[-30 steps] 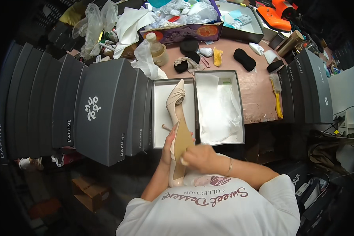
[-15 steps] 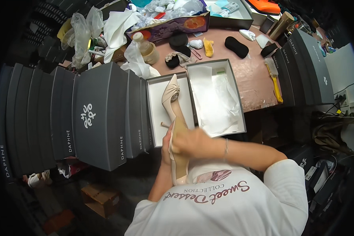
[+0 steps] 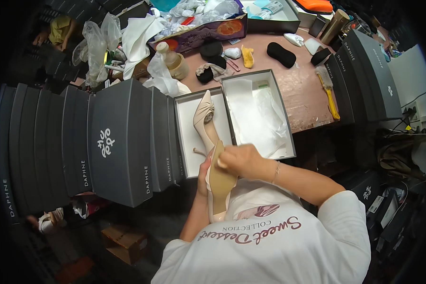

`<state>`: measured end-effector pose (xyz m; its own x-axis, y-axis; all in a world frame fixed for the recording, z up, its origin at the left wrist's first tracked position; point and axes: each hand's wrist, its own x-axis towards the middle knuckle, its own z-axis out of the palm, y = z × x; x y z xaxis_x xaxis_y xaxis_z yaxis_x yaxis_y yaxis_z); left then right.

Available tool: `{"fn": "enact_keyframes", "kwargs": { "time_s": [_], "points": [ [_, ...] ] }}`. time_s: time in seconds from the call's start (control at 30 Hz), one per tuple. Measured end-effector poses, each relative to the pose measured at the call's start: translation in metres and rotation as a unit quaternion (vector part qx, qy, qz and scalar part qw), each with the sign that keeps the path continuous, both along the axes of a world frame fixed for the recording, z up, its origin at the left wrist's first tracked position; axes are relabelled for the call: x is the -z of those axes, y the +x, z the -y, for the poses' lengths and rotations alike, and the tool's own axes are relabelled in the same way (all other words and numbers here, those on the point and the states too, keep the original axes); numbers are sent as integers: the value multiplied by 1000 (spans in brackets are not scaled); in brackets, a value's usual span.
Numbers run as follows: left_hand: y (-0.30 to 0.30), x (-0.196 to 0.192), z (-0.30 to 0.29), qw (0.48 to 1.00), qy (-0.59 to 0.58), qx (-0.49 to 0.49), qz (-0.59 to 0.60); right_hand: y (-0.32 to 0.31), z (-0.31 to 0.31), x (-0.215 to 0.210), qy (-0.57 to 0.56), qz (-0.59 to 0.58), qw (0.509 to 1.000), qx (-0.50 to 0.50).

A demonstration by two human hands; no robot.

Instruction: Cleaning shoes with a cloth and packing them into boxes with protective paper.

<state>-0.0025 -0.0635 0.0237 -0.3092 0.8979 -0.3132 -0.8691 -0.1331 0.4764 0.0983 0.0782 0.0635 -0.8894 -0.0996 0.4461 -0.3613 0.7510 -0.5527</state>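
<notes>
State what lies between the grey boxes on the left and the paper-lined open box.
The head view shows another open box or lid, pale inside; a beige shoe overlaps it, whether resting inside is unclear.

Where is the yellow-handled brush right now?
In the head view, the yellow-handled brush lies on the right side of the pink tabletop, just left of the dark grey shoeboxes.

White lettering on dark grey shoeboxes, upside-down maroon lettering on a white T-shirt
</notes>
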Motion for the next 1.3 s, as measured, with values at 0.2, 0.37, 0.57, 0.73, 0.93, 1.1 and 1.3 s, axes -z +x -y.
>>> {"fn": "enact_keyframes", "kwargs": {
  "time_s": [0.2, 0.37, 0.57, 0.73, 0.93, 1.1, 1.3],
  "points": [
    [9, -11, -6, 998, -48, -32, 19, 12, -1, 3, 18, -22, 999, -20],
    [10, -11, -3, 994, -82, -70, 4, 14, 2, -7, 8, 8, 1000, -12],
    [17, -8, -4, 996, -57, -57, 49, -23, -17, 3, -32, -27, 996, 84],
    [8, -1, -3, 998, -32, -44, 15, -14, -1, -5, -6, 19, 999, 27],
    [8, -18, 2, 994, -74, -83, -8, -19, 11, -16, 42, 11, 997, -65],
    [4, -11, 4, 988, -107, -86, -64, -23, 18, -26, 68, 68, 994, -50],
    [21, -21, -2, 977, -130, -164, 49, -46, -1, -9, -7, 40, 999, 34]
  ]
}}
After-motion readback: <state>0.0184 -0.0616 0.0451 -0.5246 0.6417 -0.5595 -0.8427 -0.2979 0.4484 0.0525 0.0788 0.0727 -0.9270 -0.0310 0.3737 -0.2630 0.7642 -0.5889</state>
